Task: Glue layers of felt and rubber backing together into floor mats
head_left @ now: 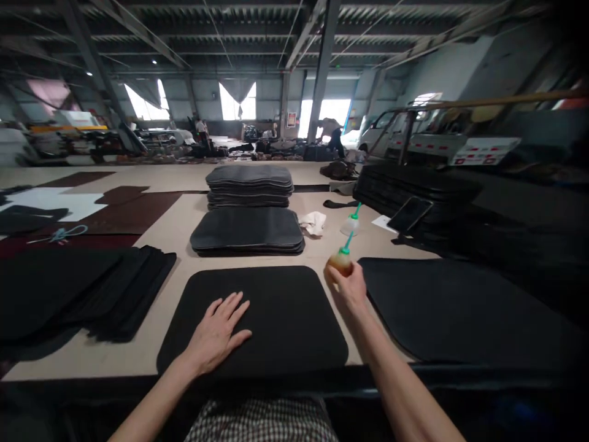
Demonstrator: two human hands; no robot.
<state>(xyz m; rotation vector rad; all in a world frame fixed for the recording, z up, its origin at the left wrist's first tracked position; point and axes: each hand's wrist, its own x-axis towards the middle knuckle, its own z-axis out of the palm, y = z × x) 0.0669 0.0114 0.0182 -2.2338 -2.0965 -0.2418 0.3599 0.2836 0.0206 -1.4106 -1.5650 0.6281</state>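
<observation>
A black sheet with rounded corners lies flat in front of me on the table. My left hand rests on its left half, palm down with the fingers spread. To the right of the sheet, my right hand is wrapped round a squeeze bottle of amber liquid. The bottle has a green cap and a thin green nozzle pointing up. Just behind it stands a second squeeze bottle, pale and translucent, also with a green nozzle.
Two stacks of dark sheets, a nearer stack and a farther stack, stand beyond. A crumpled white cloth lies beside them. Black sheets are piled left, and another black pile lies right. A phone leans at the right.
</observation>
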